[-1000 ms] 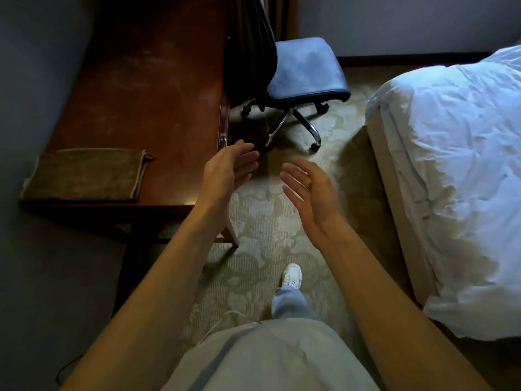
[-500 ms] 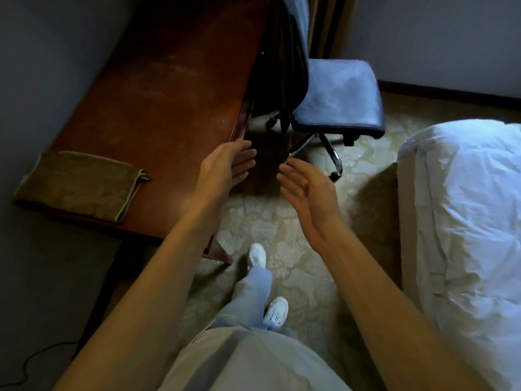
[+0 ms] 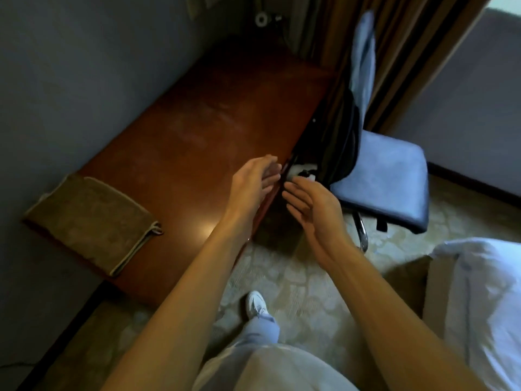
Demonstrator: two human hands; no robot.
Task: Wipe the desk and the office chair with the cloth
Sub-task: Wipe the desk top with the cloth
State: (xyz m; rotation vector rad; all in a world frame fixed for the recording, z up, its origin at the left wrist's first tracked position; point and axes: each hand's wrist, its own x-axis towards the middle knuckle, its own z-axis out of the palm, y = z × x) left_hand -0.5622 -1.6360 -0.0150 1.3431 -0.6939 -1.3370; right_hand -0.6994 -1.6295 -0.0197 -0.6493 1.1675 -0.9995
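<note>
A folded olive-brown cloth lies on the near left corner of the reddish-brown wooden desk, which runs along the grey wall. An office chair with a blue padded seat and a dark backrest stands at the desk's right side. My left hand hovers over the desk's right edge with relaxed fingers, holding nothing. My right hand is held beside it, palm turned inward and fingers loose, over the gap between desk and chair. Both hands are well right of the cloth.
A bed with white bedding fills the lower right. Brown curtains hang behind the chair. Patterned carpet lies between desk and bed, with my leg and white shoe on it. A cable runs along the floor at lower left.
I have stepped closer to the desk and the view has swung left and up. Both open hands moved forward toward the desk's right edge and the chair, still holding nothing.
</note>
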